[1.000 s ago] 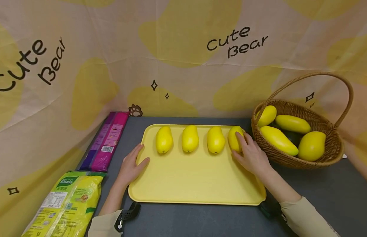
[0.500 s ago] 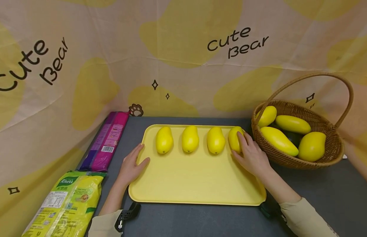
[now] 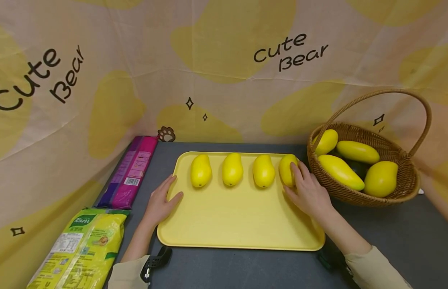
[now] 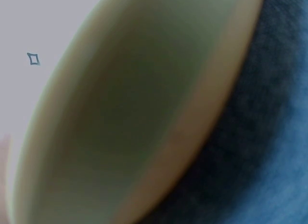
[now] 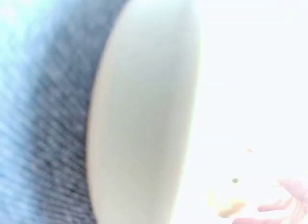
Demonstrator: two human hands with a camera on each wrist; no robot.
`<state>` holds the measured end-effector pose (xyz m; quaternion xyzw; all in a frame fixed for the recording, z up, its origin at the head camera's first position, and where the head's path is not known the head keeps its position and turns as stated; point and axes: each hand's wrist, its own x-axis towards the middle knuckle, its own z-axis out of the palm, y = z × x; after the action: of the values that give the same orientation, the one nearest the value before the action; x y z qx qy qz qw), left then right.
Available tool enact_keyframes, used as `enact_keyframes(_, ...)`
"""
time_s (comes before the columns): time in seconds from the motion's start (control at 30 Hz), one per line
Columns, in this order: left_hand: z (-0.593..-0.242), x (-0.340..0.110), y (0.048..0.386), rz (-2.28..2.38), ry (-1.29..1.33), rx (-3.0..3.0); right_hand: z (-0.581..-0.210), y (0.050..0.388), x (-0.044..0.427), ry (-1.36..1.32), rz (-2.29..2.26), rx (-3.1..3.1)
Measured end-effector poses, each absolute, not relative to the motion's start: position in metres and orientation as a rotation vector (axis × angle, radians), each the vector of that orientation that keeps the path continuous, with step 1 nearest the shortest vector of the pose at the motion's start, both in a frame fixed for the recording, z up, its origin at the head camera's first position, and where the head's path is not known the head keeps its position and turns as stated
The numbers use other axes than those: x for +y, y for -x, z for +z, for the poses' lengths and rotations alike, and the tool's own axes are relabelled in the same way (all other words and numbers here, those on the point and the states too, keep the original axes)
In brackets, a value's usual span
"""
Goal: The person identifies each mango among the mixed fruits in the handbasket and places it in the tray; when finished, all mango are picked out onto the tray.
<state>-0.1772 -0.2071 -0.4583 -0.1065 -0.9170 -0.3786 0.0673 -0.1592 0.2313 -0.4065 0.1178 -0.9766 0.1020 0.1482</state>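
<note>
On a pale yellow tray (image 3: 238, 220), several yellow mangoes, one of them this mango (image 3: 232, 169), stand in a row along the far edge. My right hand (image 3: 308, 192) is at the rightmost mango (image 3: 288, 170): fingertips touch its right side and the thumb lies by its near end. The left hand (image 3: 161, 202) rests on the tray's left rim, thumb over the edge, fingers extended. A sleeve (image 4: 134, 98) fills much of the left wrist view. In the right wrist view, another sleeve (image 5: 144, 108) blocks much; the right hand's fingers show washed out at the lower right.
A wicker basket (image 3: 368, 198) with a tall handle holds several mangoes and something dark green, right of the tray. On the left lie a pink-purple packet (image 3: 133, 172) and a yellow-green Knorr bag (image 3: 83, 249). A patterned cloth (image 3: 216, 52) hangs behind.
My right hand has slid slightly to the right against the rightmost mango, which stays in place. The left hand and tray have not moved.
</note>
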Motion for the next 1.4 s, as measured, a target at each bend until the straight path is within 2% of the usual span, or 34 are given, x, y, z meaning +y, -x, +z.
enact_keyframes(0.3, -0.459, -0.206, 0.177, -1.131, 0.322, -2.757, -0.374, 0.136, 0.229, -0.459, 0.285, -2.655)
enact_keyframes(0.63, -0.46, -0.208, 0.178, -1.13, 0.323, -2.754, -0.326, 0.127, 0.253, -0.592, 0.338, -2.48)
enact_keyframes(1.03, -0.458, -0.207, 0.177, -1.128, 0.332, -2.746, -0.277, 0.147, 0.308, -0.405, 0.464, -2.814)
enact_keyframes(1.4, -0.459, -0.206, 0.178, -1.129, 0.331, -2.752, -0.27, 0.167, 0.344, -0.364, 0.471, -3.211)
